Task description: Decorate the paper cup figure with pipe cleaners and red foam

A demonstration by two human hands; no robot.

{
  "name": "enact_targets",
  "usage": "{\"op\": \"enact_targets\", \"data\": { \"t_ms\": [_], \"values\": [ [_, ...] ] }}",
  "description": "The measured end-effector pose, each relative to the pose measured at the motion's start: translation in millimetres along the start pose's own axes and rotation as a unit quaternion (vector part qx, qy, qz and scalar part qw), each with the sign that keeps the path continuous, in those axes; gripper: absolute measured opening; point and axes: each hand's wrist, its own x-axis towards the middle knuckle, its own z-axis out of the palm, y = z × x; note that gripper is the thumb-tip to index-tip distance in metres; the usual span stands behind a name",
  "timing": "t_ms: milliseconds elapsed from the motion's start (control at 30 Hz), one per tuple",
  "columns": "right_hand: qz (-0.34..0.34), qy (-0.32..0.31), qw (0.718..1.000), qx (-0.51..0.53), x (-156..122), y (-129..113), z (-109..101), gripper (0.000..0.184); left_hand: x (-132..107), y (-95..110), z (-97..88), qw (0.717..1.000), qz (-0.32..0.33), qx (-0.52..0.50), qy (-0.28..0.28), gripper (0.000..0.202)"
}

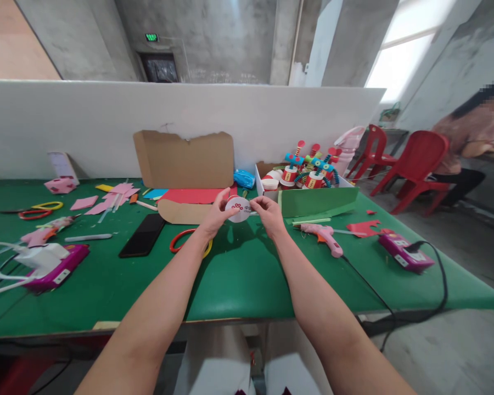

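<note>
Head view, only camera: lettering on the white disc (239, 215) partly legible; its right end runs under the fingertips of the right grip (269, 214). Red-and-yellow-handled scissors (173, 242) just nearer than the left grip (214, 216), partly covered by the left forearm (168, 285); blades not seen. Beyond and right of the right grip, a box (259, 180) holds striped-limbed toys (290, 174); rear ones overlapped, count uncertain, and a green panel (319, 202) conceals the box's lower front. Far right of both grips, a person (463, 134) is cut off by the frame edge, head pixelated. Left grip: thumb and fingers pinched on the disc's left side, thumb lapping its face; gap no wider than the disc's edge. Right grip: thumb and fingertips brought together at the disc's right edge. Disc therefore sits between the two grips, held above the green surface (239, 291), red emblem facing the camera. Black phone (143, 236) lies left of the left grip; pink glue gun (323, 233) right of the right grip. Brown cardboard (185, 164) stands beyond the left grip.
</note>
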Motion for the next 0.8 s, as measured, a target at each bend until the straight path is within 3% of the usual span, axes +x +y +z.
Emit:
{"op": "enact_targets", "data": {
  "t_ms": [167,400,667,800],
  "values": [
    [-0.036,0.01,0.997,-0.061,-1,2,1,0.029,2,-3,0.1,1.0,0.015,0.014,-0.009,0.091],
    [0.009,-0.01,1.0,0.013,-2,11,7,0.032,0,0,1.3,1.0,0.006,0.007,-0.007,0.096],
    [0.065,0.091,0.988,0.104,11,16,-4,0.042,-1,2,-2.2,1.0,-0.004,-0.023,0.005,0.091],
    [0.048,0.052,0.99,0.123,9,11,-4,0.046,1,1,-4.4,0.999,-0.014,-0.028,0.03,0.09]
  ]
}}
